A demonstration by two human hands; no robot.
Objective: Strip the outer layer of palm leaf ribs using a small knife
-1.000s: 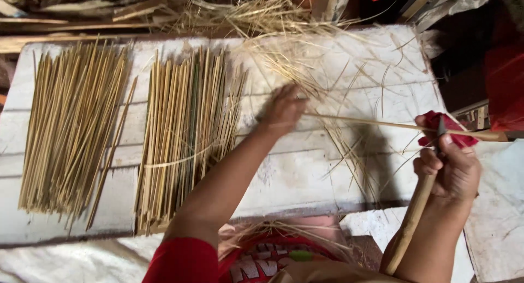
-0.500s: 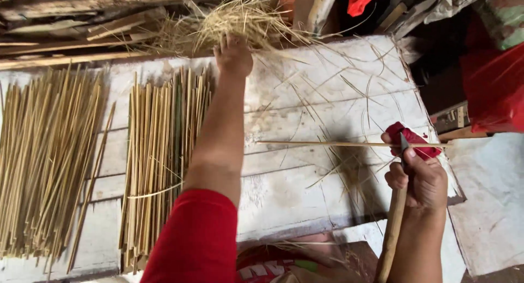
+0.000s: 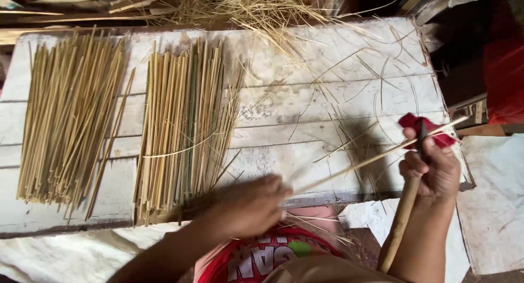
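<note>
My right hand [image 3: 431, 165] grips a knife with a long wooden handle [image 3: 401, 223], its blade pointing up beside a red cloth [image 3: 423, 126] wrapped on my finger. A thin bamboo stick [image 3: 360, 164] runs slanting from the blade down to my left hand [image 3: 248, 206], which is blurred near the board's front edge and pinches the stick's near end. Two piles of split bamboo sticks lie on the white wooden board [image 3: 327, 59]: one pile [image 3: 68, 116] at the far left, one pile [image 3: 185, 124] left of centre.
Thin bamboo shavings [image 3: 256, 10] are heaped along the board's far edge and scattered over its right half. Scrap wood lies behind the board. A red object [image 3: 505, 81] stands at the right. White cloth covers the floor at the lower right.
My left hand drew back from the shavings heap at the far edge to the near edge and took the stick's end. The stick tilted from level to slanting.
</note>
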